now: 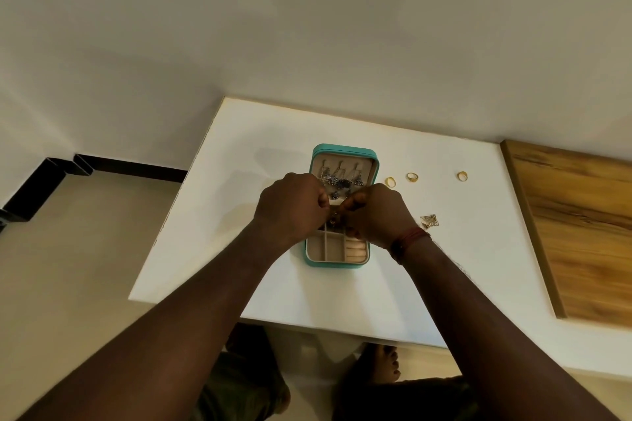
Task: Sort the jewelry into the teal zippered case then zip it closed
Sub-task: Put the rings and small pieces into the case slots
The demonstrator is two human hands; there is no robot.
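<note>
The teal zippered case (316,261) lies open on the white table (444,249), its lid laid flat at the far side with several dark dangling earrings (342,181) hung in it. My left hand (290,207) and my right hand (376,212) meet over the middle of the case, fingers curled, together pinching a small gold piece of jewelry (333,217) above the beige compartments. To the right of the case three gold rings lie on the table: one (390,181), a second (412,177) and a third (462,176). A small heap of gold earrings (429,220) sits right of my right wrist.
A wooden board (581,232) adjoins the table on the right. A white wall stands behind the table. The floor and a black frame (41,188) lie to the left. My feet show under the near table edge.
</note>
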